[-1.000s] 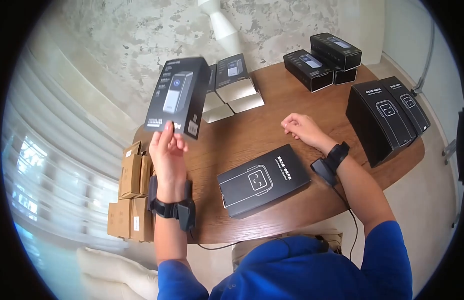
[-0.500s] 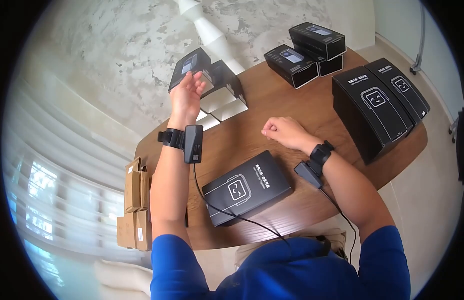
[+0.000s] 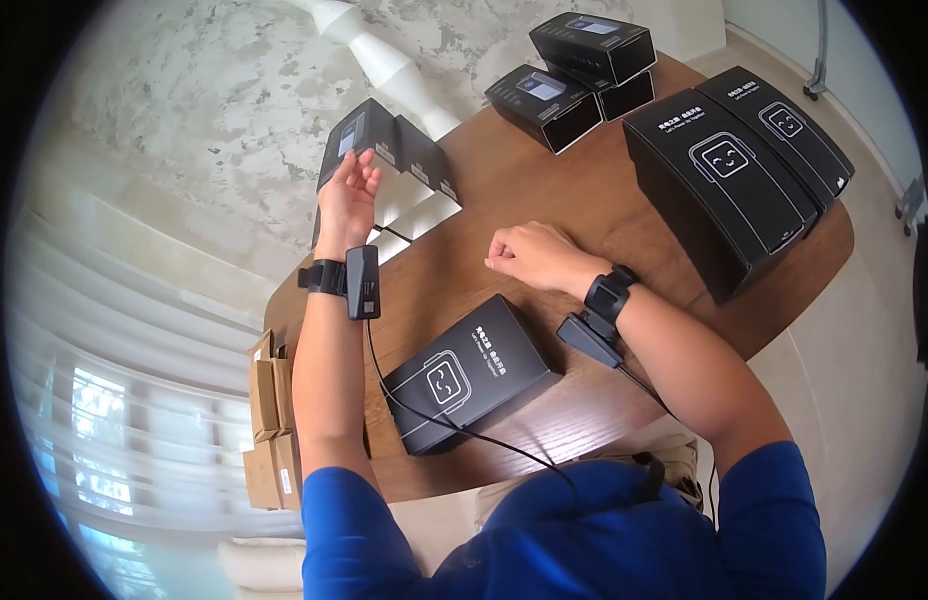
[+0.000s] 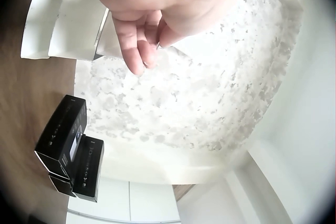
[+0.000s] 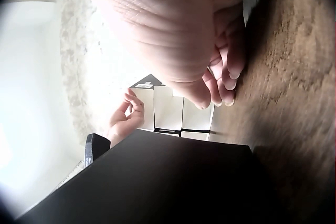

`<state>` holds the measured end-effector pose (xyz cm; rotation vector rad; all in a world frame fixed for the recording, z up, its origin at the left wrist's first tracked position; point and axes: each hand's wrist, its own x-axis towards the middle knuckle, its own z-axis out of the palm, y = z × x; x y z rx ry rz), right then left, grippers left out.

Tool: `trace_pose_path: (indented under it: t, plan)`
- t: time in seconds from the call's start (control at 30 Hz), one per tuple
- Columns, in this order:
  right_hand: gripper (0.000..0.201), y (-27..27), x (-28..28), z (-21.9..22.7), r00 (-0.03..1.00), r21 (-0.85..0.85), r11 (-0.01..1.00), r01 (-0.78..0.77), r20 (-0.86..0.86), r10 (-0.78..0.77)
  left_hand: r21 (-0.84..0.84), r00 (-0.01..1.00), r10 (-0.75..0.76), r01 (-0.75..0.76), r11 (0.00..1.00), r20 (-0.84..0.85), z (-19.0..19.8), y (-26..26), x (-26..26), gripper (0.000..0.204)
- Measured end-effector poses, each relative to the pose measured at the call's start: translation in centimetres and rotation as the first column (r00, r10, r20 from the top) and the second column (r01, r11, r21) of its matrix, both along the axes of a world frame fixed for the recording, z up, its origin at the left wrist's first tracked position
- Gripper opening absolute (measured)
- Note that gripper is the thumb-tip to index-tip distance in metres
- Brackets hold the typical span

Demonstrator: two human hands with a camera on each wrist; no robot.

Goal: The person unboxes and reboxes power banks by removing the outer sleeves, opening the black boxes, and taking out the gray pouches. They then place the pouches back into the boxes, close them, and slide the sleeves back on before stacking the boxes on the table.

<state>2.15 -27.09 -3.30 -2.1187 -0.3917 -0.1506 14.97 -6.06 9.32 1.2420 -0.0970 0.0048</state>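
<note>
In the head view my left hand [image 3: 348, 205] is raised at the near side of a stack of black product boxes [image 3: 421, 158]. Its loosely curled fingers overlap the lower part of the leftmost box [image 3: 346, 133], which shows a device picture. Nothing shows between those fingers [image 4: 134, 56] in the left wrist view; white box ends lie behind them. On the wooden table my right hand [image 3: 539, 255] rests with fingers loosely bent and holds nothing. Closer to the body lies a black box with a smiling-robot outline [image 3: 474, 375].
Two larger black boxes [image 3: 724, 170] stand at the right of the table [image 3: 544, 190]. Several smaller black boxes [image 3: 574, 75] are piled at the back. Brown cartons [image 3: 271, 420] stand at the left edge. A cable [image 3: 464, 432] runs from the left wrist camera.
My left hand has carried the device-picture box forward and down from mid-air to the stack. The head view has shifted, while my right hand has stayed over the table.
</note>
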Motion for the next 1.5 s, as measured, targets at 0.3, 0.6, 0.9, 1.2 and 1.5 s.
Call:
trace_pose_path:
  t: [0.3,0.6,0.9,1.2,1.5]
  plan:
    - [0.024,-0.2,-0.2,0.4,1.0,-0.021,1.0,0.006,-0.017,-0.006,-0.051,0.999,0.02,-0.017,0.999,0.044,0.0,-0.9,0.0,0.018]
    - [0.024,-0.2,-0.2,0.4,0.999,-0.015,1.0,0.003,-0.035,-0.003,-0.041,0.998,0.008,-0.005,0.999,0.058,-0.8,-0.5,0.5,0.015]
    - [0.025,-0.4,0.3,0.1,1.0,-0.025,0.999,-0.024,-0.021,0.023,0.011,0.995,-0.094,0.095,0.995,-0.029,-1.0,1.2,-4.9,0.026]
    - [0.028,-0.8,0.8,0.3,0.996,-0.058,0.994,-0.088,-0.029,0.086,0.98,0.786,-0.594,-0.07,0.189,0.171,-0.3,4.3,-22.9,0.084]
    - [0.027,0.0,-1.2,3.2,0.996,0.071,0.993,-0.094,0.004,0.094,0.955,0.857,-0.487,-0.022,0.295,0.17,-2.8,8.7,-24.8,0.087]
